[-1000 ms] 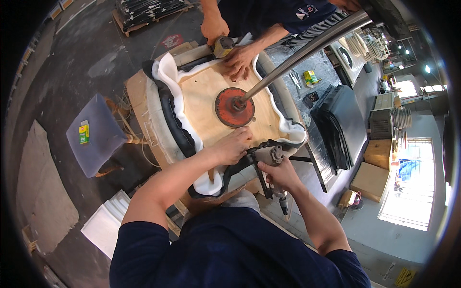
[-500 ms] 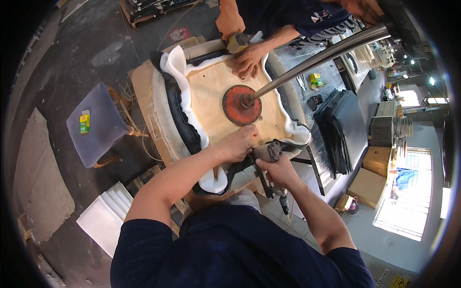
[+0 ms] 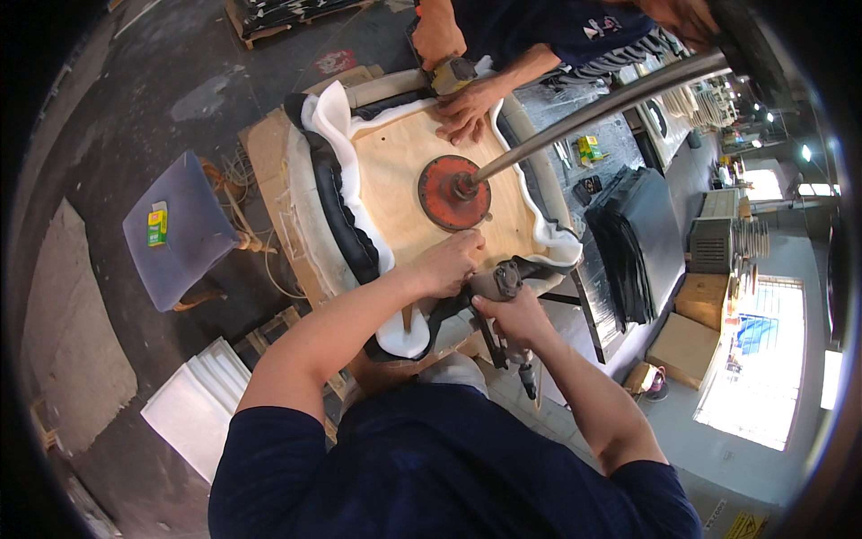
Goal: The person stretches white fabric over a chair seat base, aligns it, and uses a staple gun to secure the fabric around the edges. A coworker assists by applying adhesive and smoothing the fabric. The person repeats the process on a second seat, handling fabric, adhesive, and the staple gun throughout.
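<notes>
A pneumatic staple gun (image 3: 496,281) is in my right hand (image 3: 519,316), its nose at the near edge of an upturned seat. My left hand (image 3: 449,266) is closed beside the nose, pinching the black cover (image 3: 449,307) against the near side of the plywood board (image 3: 392,184); its fingertips partly hide the grip. White padding (image 3: 337,108) and more black cover surround the board. A round red press plate (image 3: 452,199) bears on the board's middle, at the end of a slanting metal rod (image 3: 593,110).
Across the seat, a co-worker's hand (image 3: 465,115) lies on the board; their other hand holds a yellow and black tool (image 3: 452,76). A stool (image 3: 184,238) with a small box stands left. Stacked black panels (image 3: 639,242) lie on the table at right.
The view has shifted slightly. The co-worker's tool has moved a little to the right. My hands keep nearly the same hold at the seat's near edge.
</notes>
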